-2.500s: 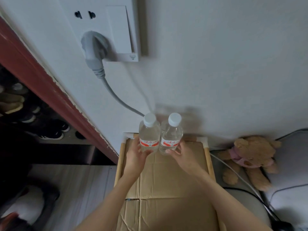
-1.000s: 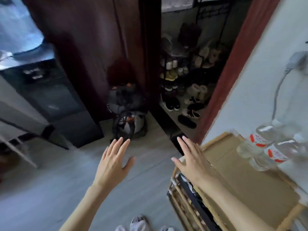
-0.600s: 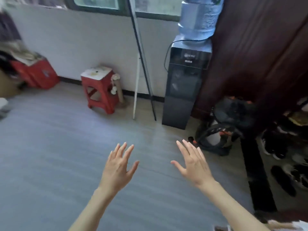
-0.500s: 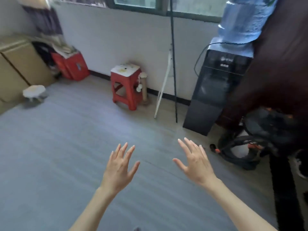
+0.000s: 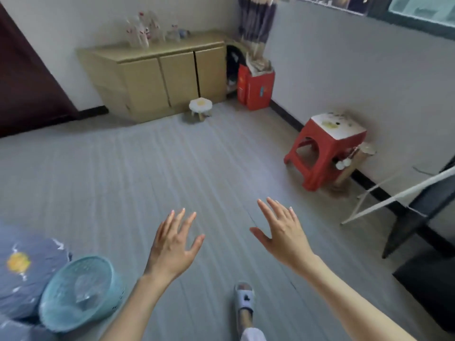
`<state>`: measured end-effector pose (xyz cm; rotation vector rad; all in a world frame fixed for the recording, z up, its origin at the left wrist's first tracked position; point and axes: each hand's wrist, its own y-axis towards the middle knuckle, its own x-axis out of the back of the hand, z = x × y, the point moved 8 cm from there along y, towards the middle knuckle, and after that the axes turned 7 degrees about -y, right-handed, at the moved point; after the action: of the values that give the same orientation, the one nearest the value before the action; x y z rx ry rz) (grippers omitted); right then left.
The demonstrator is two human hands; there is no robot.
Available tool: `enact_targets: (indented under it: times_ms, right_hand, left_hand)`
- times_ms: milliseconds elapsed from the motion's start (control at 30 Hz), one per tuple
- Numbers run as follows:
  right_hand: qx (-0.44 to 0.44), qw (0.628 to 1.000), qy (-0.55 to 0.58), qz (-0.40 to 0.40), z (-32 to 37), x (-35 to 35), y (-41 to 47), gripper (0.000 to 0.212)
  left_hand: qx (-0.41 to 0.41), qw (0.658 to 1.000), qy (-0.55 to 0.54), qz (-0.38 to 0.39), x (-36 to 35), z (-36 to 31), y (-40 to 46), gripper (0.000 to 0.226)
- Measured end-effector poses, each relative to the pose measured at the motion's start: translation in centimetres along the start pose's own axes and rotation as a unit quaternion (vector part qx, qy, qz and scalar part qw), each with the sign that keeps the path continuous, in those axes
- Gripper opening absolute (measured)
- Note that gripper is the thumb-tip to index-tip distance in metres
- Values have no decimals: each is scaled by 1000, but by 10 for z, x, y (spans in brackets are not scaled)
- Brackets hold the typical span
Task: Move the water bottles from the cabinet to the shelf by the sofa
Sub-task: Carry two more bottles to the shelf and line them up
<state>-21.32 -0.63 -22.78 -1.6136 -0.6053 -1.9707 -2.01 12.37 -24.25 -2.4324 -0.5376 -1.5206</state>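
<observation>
A low light-wood cabinet [image 5: 162,77] stands against the far wall across the room. On its top are several clear water bottles [image 5: 144,33] with red-and-white labels, blurred. My left hand [image 5: 173,244] and my right hand [image 5: 283,232] are both held out in front of me over the grey floor, fingers spread, holding nothing. The shelf by the sofa is out of view.
A red plastic stool [image 5: 325,148] stands by the right wall, a red box [image 5: 256,89] sits in the far corner, and a small white stool [image 5: 200,107] is in front of the cabinet. A teal basket [image 5: 78,294] lies at lower left. My slippered foot [image 5: 243,299] is below.
The view has swung left from the shelf with two bottles, past the water dispenser, to face the cabinet. Both hands let go of the bottles and stay spread and empty.
</observation>
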Motion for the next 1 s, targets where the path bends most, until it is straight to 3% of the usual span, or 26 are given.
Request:
enact_targets:
  times_ms: [200,400,667,867,1000]
  right_hand:
    - [77,997,14,0,18,2,155,76]
    - [126,992,24,-23,38,26,309,71]
    - [155,987,30,-3,65,-4,482,79]
    - [159,987,13,-4,94,-10,643,67]
    - [158,987,14,-28,110,8,741,67]
  left_hand:
    - [47,995,-2,-84,43,39,115,90]
    - [90,987,-3,-136,89,73,228,80]
    - [127,985,-5,-119,94,139,374,81]
    - [124,983,-17,-136,119,211,515,88]
    - [110,981,-13,-161,163,242,615,75]
